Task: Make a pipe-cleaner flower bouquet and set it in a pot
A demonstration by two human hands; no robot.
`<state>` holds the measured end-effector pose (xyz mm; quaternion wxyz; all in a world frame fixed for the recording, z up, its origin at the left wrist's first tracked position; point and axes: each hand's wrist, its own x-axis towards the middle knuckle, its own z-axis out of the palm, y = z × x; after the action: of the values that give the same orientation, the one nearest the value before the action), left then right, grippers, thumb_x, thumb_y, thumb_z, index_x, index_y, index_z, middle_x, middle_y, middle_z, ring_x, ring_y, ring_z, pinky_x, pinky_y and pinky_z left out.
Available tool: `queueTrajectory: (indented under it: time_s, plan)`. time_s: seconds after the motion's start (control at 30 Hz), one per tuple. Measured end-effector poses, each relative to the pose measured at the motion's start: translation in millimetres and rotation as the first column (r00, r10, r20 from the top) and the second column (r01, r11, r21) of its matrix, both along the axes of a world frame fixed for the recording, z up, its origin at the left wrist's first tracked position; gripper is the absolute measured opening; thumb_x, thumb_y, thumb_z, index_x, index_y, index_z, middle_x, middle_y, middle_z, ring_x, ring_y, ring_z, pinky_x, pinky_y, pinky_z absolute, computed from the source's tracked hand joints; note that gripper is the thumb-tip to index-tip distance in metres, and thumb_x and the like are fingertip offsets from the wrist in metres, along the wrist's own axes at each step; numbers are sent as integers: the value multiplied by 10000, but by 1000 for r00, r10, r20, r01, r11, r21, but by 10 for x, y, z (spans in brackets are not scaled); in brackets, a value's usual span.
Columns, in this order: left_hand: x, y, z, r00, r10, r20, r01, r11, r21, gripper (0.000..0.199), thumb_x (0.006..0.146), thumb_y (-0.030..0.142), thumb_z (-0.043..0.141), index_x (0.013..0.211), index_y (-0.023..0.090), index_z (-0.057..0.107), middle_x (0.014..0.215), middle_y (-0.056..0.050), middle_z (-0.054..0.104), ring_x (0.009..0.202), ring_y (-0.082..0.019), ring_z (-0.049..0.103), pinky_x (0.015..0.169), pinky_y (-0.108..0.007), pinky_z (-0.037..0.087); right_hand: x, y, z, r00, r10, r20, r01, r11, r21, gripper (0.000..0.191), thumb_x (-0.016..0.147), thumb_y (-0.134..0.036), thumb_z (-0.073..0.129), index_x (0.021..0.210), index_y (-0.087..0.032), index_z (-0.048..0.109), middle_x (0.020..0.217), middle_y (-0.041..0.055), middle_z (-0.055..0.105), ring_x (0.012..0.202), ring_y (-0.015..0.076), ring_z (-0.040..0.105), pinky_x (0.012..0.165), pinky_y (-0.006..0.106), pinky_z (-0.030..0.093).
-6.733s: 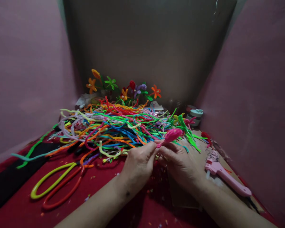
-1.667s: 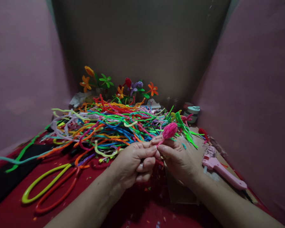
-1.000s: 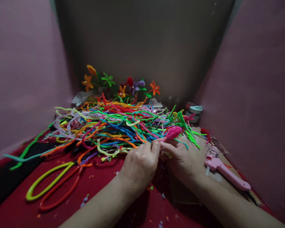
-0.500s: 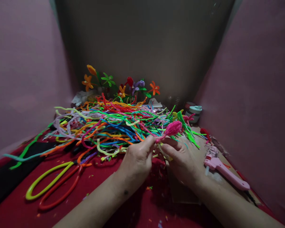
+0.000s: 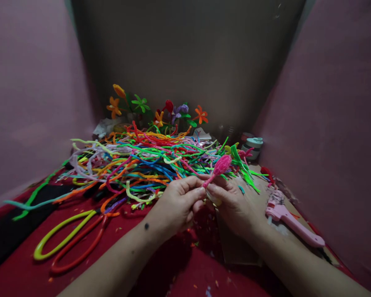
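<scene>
A bright pink pipe-cleaner flower bud (image 5: 221, 166) points up and to the right between my hands, above the front of the table. The fingers and thumb of my left hand (image 5: 183, 201) pinch its narrow pink stem near the lower end. Close against it, my right hand (image 5: 233, 202) pinches the same stem end, and something pale yellow shows between its fingers. The fingertips partly hide the stem's end. Behind the hands lies a large heap of pipe cleaners (image 5: 154, 163) in many colours.
Scissors (image 5: 77, 243) with yellow and red handles lie at the left. On a cardboard sheet (image 5: 239, 251) at the right rests a pink glue gun (image 5: 293, 225). Finished pipe-cleaner flowers (image 5: 173, 111) stand at the back, with a lidded jar (image 5: 252, 147) to their right. Scraps litter the red cloth (image 5: 120, 243).
My left hand has rolled over, its thumb and fingers now regripping the stem. The pink bud has shifted slightly left and stands more upright.
</scene>
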<state>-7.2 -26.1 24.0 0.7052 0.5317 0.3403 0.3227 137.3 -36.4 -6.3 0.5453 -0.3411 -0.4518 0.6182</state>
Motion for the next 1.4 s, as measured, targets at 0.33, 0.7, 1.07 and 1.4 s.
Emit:
queueTrajectory:
  time_s: [0.33, 0.7, 1.07, 1.4]
  plan:
    - [-38, 24, -31, 977, -192, 89, 199, 976, -82, 134, 836, 302, 463, 884, 196, 530, 498, 91, 387, 306, -25, 176, 268, -134, 216, -21, -8, -10, 994, 23, -108, -21, 999, 28, 167, 739, -230, 641, 897, -221, 697, 616, -22, 595, 526, 98, 477, 548, 240, 394]
    - [3, 8, -286, 793, 532, -296, 119, 342, 932, 187, 869, 166, 381, 802, 163, 555, 664, -15, 572, 570, -113, 513, 546, -219, 354, -34, -13, -63, 997, -45, -58, 48, 998, 43, 135, 780, -214, 618, 895, -212, 689, 790, 3, 652, 665, 108, 539, 607, 232, 428]
    - [7, -15, -18, 997, 48, -57, -38, 986, 164, 243, 830, 291, 472, 618, 174, 476, 415, 79, 387, 308, -42, 278, 314, -153, 240, -5, -52, 0, 1000, -21, -4, 21, 1000, 22, 159, 748, -258, 636, 888, -197, 680, 742, 5, 620, 606, 100, 508, 568, 227, 405]
    - [-50, 99, -120, 903, -243, 355, 324, 927, -187, 136, 849, 250, 460, 769, 167, 531, 398, 109, 318, 292, -25, 91, 251, -132, 230, -17, -12, 23, 982, 72, -175, -80, 996, -39, 134, 703, -200, 666, 832, -166, 683, 567, -28, 536, 541, 72, 480, 523, 179, 394]
